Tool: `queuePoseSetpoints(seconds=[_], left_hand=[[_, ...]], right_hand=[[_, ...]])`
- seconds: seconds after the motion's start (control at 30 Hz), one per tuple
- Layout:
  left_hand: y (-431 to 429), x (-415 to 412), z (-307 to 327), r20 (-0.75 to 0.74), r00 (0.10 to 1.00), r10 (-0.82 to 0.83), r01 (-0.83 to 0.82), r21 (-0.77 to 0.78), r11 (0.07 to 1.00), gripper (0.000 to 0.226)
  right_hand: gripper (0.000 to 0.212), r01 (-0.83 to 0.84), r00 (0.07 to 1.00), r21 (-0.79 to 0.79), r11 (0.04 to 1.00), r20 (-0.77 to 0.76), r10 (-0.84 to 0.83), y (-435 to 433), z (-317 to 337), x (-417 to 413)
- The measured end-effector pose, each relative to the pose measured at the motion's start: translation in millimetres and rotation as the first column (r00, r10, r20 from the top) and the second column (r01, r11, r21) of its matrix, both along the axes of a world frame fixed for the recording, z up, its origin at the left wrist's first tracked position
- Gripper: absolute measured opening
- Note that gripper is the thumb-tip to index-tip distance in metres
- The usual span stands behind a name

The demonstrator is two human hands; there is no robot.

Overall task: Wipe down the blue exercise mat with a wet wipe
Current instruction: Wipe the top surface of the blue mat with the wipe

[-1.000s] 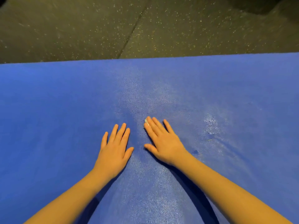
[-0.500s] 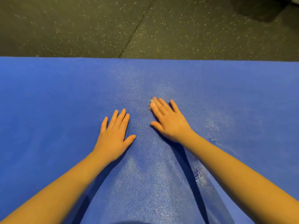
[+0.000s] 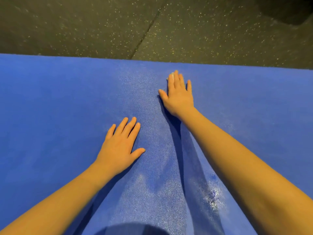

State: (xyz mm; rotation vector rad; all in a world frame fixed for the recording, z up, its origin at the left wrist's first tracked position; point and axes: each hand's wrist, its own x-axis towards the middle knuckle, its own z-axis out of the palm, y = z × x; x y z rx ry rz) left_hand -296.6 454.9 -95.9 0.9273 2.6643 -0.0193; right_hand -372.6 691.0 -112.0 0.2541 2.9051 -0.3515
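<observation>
Mat [image 3: 50, 107] lay flat on a dark speckled floor [image 3: 84, 22], with shiny damp patches | wipe [image 3: 171, 75] showed as a small pale wad near the mat's far edge | right hand [image 3: 179, 97] pressed it under straight fingers | left hand [image 3: 118, 150] rested flat on the mat, nearer, fingers straight and slightly spread.
</observation>
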Motion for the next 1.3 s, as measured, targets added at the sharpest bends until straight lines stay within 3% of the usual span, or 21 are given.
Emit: queuePoseSetpoints(seconds=[0.13,0.2,0.33,0.4,0.47,0.53,0.63,0.73,0.87,0.93,1.0,1.07,1.1,1.23,1.3], left_hand=[[0.1,-4.4,3.2,0.005,1.0,-0.015,0.015,-0.026,1.0,0.079],[0.0,-6.1,4.8,0.001,1.0,-0.028,0.028,-0.031,0.999,0.08],[-5.7,-22.9,9.9,-0.013,0.99,-0.141,0.141,-0.035,0.989,0.082],[-5.8,-35.7,13.0,-0.03,0.983,-0.182,0.179,-0.064,0.982,0.091],[-0.2,-44.6,19.7,0.046,0.99,-0.131,0.137,-0.149,0.979,0.112],[3.7,-48.5,19.9,0.123,0.99,-0.063,0.084,-0.18,0.98,0.117],[7.1,-48.5,20.2,0.148,0.988,-0.039,0.073,-0.236,0.969,0.117],[6.8,-49.3,20.9,0.154,0.988,-0.018,0.052,-0.224,0.973,0.117],[9.9,-48.6,23.9,0.159,0.987,-0.015,0.05,-0.221,0.974,0.117],[10.4,-49.1,25.0,0.169,0.986,-0.004,0.041,-0.22,0.975,0.118],[11.5,-49.0,26.5,0.18,0.984,0.006,0.034,-0.214,0.976,0.118],[13.1,-47.9,27.5,0.192,0.981,0.015,0.028,-0.22,0.975,0.117],[14.3,-47.1,28.1,0.198,0.98,0.021,0.025,-0.226,0.974,0.117],[20.2,-43.1,29.5,0.237,0.969,0.063,-0.005,-0.237,0.971,0.117],[23.2,-40.9,29.2,0.271,0.957,0.104,-0.044,-0.22,0.974,0.118]], right_hand=[[0.072,-0.361,0.933,0.055,0.931,0.017,0.36,-7.5,0.7,6.0],[0.07,-0.282,0.959,0.11,0.953,-0.005,0.285,10.9,0.4,-3.6],[0.068,0.068,0.996,0.03,0.997,0.049,-0.069,16.6,3.2,-34.1],[0.071,-0.018,0.998,-0.009,1.0,0.06,0.019,-3.3,5.3,-41.3],[0.073,-0.245,0.969,-0.004,0.97,0.041,0.245,-16.7,5.6,-38.9],[0.072,-0.346,0.938,0.049,0.937,0.04,0.344,-7.3,4.2,-40.7],[0.068,-0.175,0.984,0.115,0.978,0.04,0.171,16.7,3.1,-58.8],[0.071,0.034,0.996,0.048,0.998,0.077,-0.038,7.8,5.7,-75.3],[0.078,-0.253,0.967,-0.005,0.968,0.03,0.253,-19.0,3.4,-63.8],[0.074,-0.278,0.961,0.064,0.958,0.009,0.278,1.3,1.8,-60.2],[0.069,-0.09,0.996,0.102,0.991,-0.008,0.092,26.2,2.3,-59.8],[0.067,0.131,0.991,0.052,0.99,0.004,-0.131,33.4,2.5,-55.3],[0.068,0.165,0.986,0.027,0.986,0.004,-0.165,27.4,1.7,-50.7],[0.075,-0.118,0.993,0.044,0.992,-0.013,0.119,16.2,-4.1,-23.8],[0.072,-0.129,0.991,0.106,0.986,-0.023,0.133,37.9,-4.2,-25.0]])
